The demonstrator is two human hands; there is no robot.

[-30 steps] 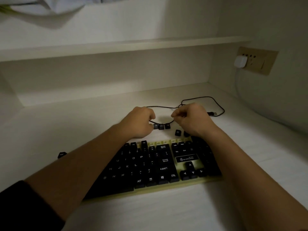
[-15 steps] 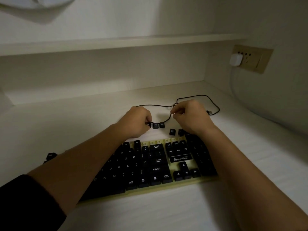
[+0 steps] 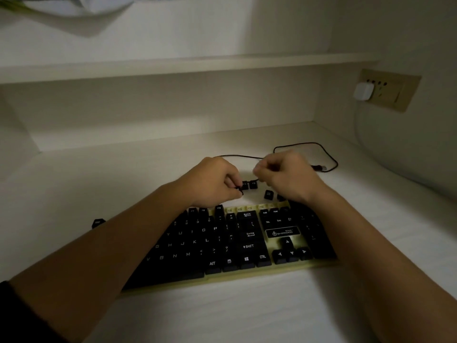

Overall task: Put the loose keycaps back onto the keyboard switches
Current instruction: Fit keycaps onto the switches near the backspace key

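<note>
Since half a second back, the end keycap point(image 3: 239, 189) has been drawn out of its row behind the keyboard point(image 3: 237, 243) and is pinched at the fingertips of the left hand point(image 3: 212, 181), low over the bench point(image 3: 222, 313). Two loose keycaps point(image 3: 244, 185) are left just beside it, and a tilted keycap point(image 3: 268, 195) is seen nearer the bare switches point(image 3: 249, 208) of the top row. The right hand point(image 3: 289, 177) is held with fingers curled and blurred; whether anything is gripped cannot be told
</note>
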